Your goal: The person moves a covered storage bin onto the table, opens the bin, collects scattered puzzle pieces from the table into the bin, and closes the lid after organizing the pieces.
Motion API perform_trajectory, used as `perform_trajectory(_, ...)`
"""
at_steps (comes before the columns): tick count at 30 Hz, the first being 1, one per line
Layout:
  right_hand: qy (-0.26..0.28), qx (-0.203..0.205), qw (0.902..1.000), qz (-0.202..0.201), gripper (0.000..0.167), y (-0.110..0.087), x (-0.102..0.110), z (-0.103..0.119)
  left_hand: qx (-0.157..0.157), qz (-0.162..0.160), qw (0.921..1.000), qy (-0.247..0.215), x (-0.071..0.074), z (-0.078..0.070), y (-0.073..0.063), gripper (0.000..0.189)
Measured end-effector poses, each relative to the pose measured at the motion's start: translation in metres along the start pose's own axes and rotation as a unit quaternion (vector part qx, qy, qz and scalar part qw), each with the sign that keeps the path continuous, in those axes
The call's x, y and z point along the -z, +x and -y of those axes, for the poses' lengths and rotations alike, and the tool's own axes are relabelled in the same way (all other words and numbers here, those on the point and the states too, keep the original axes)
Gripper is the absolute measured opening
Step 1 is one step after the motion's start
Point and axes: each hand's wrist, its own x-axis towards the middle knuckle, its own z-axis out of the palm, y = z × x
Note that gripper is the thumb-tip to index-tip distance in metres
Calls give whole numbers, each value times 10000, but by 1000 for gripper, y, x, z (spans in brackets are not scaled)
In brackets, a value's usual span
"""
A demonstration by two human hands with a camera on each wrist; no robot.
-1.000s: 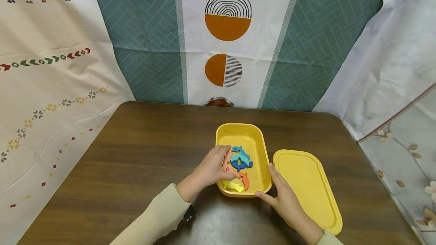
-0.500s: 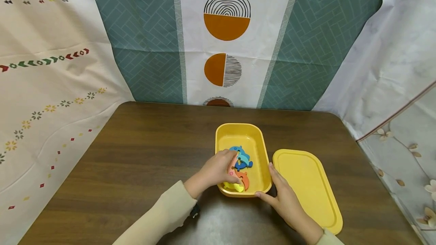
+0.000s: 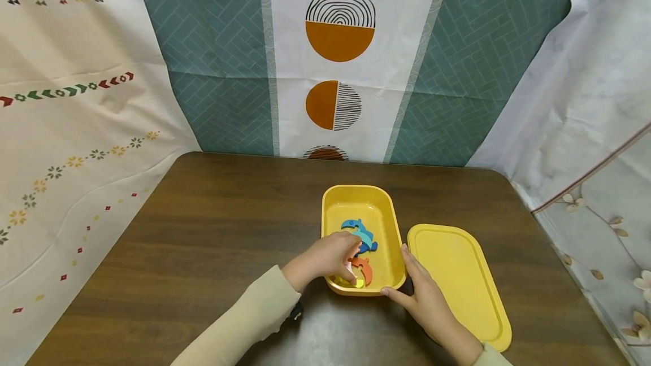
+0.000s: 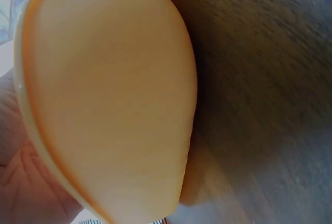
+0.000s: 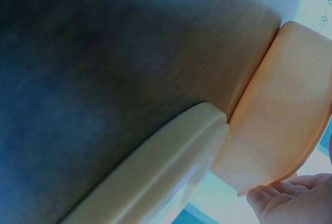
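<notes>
A yellow plastic box (image 3: 357, 187) stands on the table with several flat sea-animal toy pieces inside. My left hand (image 3: 329, 254) reaches over its left rim, thumb and fingers around a pink piece (image 3: 350, 267) that they largely cover. Beside the fingertips lie an orange piece (image 3: 366, 271) and a partly hidden yellow piece (image 3: 359, 283). Blue (image 3: 350, 223) and teal (image 3: 364, 236) pieces lie farther back. My right hand (image 3: 424, 295) holds the box's near right corner, thumb at the front and fingers along the side. Both wrist views show mainly the box's outer wall (image 4: 114, 89).
Right of the box, a yellow lid (image 3: 458, 281) lies flat on the brown wooden table (image 3: 229, 202), partly behind my right hand. In the right wrist view the lid's edge (image 5: 166, 167) almost meets the box. Patterned curtains (image 3: 218, 61) hang behind and at both sides.
My left hand has shifted right and toward the near end inside the box, the pink piece moving with it. More of the blue pieces shows now. The right hand and box have stayed put.
</notes>
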Motion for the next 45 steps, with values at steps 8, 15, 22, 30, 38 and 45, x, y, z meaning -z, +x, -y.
perform_trajectory(8,26,-62,10000,58,93,-1,0,1,134,120,9973,711,-6,0,3,56)
perform_trajectory(15,-3,-24,10000,-3,92,0,2,1,105,-96,9952,970,-10,0,2,60)
perform_trajectory(22,-8,-23,10000,8,92,0,2,2,101,-279,9958,871,-12,2,0,75)
perform_trajectory(30,-34,8,10000,10,92,-1,2,2,71,-497,9971,575,-12,3,-2,78)
perform_trajectory(38,-30,-16,10000,60,92,-1,3,4,-173,-1025,9945,104,-10,5,-7,69)
perform_trajectory(45,-81,-56,9999,96,91,-2,2,5,-287,-1076,9930,381,-11,6,-9,59)
